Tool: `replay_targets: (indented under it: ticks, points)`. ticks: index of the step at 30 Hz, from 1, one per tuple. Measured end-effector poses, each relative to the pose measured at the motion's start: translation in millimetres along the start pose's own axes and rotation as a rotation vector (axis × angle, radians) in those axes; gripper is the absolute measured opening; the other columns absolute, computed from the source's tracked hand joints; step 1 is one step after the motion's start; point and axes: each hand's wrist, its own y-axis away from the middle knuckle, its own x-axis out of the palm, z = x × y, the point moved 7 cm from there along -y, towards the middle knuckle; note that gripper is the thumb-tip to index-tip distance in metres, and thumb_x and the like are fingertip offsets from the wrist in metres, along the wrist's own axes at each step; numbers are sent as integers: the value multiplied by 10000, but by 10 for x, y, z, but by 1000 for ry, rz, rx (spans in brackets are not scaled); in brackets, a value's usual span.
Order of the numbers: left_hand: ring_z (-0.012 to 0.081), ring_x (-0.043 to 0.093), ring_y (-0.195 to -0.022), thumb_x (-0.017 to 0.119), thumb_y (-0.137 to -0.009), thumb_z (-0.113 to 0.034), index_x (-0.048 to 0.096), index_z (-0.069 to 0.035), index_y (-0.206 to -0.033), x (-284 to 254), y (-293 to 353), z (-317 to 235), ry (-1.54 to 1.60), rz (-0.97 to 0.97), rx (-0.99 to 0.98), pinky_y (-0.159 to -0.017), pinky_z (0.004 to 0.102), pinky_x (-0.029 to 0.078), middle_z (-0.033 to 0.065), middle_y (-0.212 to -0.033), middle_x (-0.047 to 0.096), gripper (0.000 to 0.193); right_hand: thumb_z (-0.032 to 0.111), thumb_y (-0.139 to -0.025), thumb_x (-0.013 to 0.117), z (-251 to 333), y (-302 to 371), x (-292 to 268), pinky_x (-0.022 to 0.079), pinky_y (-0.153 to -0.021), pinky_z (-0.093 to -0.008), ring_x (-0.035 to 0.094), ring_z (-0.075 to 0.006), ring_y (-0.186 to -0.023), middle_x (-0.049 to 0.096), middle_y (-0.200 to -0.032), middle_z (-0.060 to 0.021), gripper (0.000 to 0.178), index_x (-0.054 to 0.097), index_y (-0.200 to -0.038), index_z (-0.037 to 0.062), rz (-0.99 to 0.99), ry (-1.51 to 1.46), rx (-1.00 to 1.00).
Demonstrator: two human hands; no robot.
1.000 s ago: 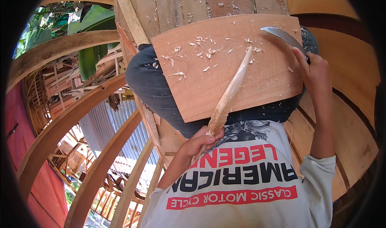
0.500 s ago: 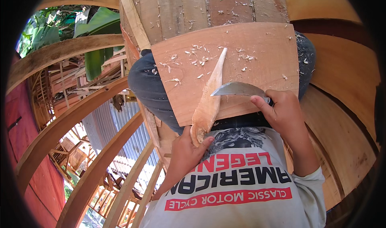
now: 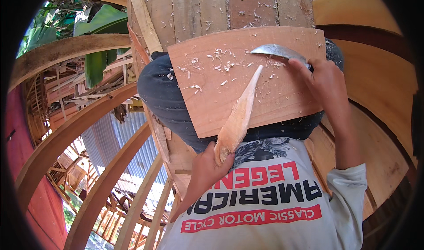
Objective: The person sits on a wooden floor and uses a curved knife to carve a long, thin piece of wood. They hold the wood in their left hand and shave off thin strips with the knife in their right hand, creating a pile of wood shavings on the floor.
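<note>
My left hand (image 3: 212, 162) grips the thick lower end of a carved wooden piece (image 3: 239, 113), which tapers to a pale, thin tip pointing up and slightly right. Its upper part lies over a flat wooden board (image 3: 194, 104) resting across my lap. In my right hand (image 3: 324, 80) is a knife with a curved steel blade (image 3: 279, 51); my fingers wrap its handle and hide most of it. The blade points left, just beyond the tip of the carved piece and apart from it. Pale wood shavings (image 3: 228, 66) are scattered over the board.
Wooden planks (image 3: 187, 11) with more shavings stretch ahead of the board. Curved wooden ribs (image 3: 84, 131) stand along the left, with corrugated metal sheets (image 3: 128, 135) and banana leaves (image 3: 104, 22) beyond them. Curved planking (image 3: 371, 73) rises on the right.
My right hand has moved the knife forward and up, off the carved piece and past its tip. The carved piece has shifted slightly right and toward me in my left hand.
</note>
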Motion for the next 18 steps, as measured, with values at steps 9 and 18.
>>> replay_targets:
  ticks: [9, 18]
  points:
    - [417, 662, -709, 692, -798, -366, 539, 29, -897, 86, -60, 103, 106, 10, 64, -602, 424, 514, 260, -715, 630, 435, 592, -836, 597, 434, 516, 365, 495, -553, -427, 602, -386, -535, 554, -555, -250, 660, 661, -645, -37, 247, -37, -279]
    - [400, 665, -681, 717, -770, -351, 535, 33, -891, 87, -23, 163, 83, 28, 62, -598, 412, 516, 246, -691, 627, 442, 602, -818, 610, 255, 239, 83, 488, -550, -425, 599, -383, -535, 558, -552, -235, 660, 673, -666, -38, 237, 1, -53]
